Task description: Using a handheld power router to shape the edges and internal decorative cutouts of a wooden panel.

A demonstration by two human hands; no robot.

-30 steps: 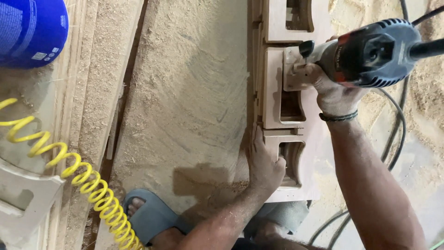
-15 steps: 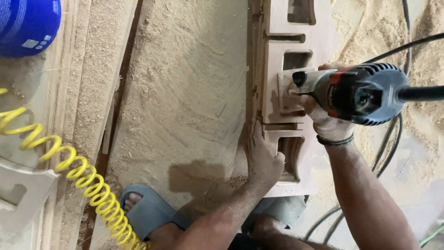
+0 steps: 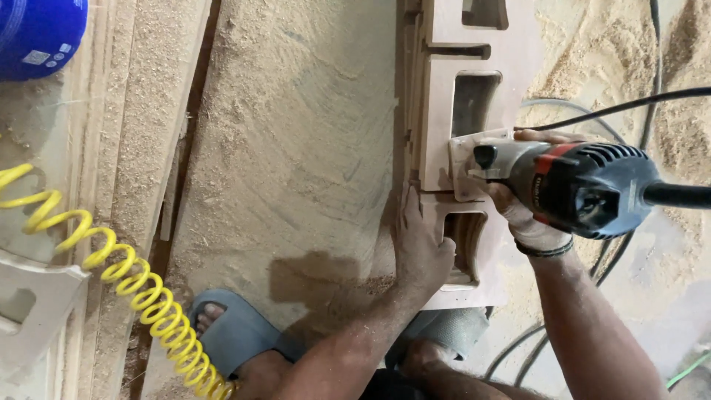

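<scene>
So, quick rundown, everything placed off the wooden workpiece:

Workpiece: wooden workpiece (image 3: 474,96), a stack of boards with rectangular cutouts, lying on a sawdust-covered board (image 3: 296,148) that spreads out to its left.

Right hand: right hand (image 3: 527,215) is wrapped tight around the trim router (image 3: 570,185), which sits on top of the workpiece with its base plate flat on the wood, right between two cutouts (grey and red body, black cable (image 3: 629,107) running off over the workpiece's right edge).

Left hand: left hand (image 3: 421,244) is pressed flat against the workpiece's left edge, fingers curled over the lowest cutout, so it's bracing the wood, not carrying anything.

Bit: hidden under the router base, can't really tell where it meets the wood.

Other stuff: yellow coiled hose (image 3: 111,274) and a blue barrel (image 3: 37,33) well off to the left of the workpiece; a foot in a grey sandal (image 3: 237,333) just below and left of it.
</scene>
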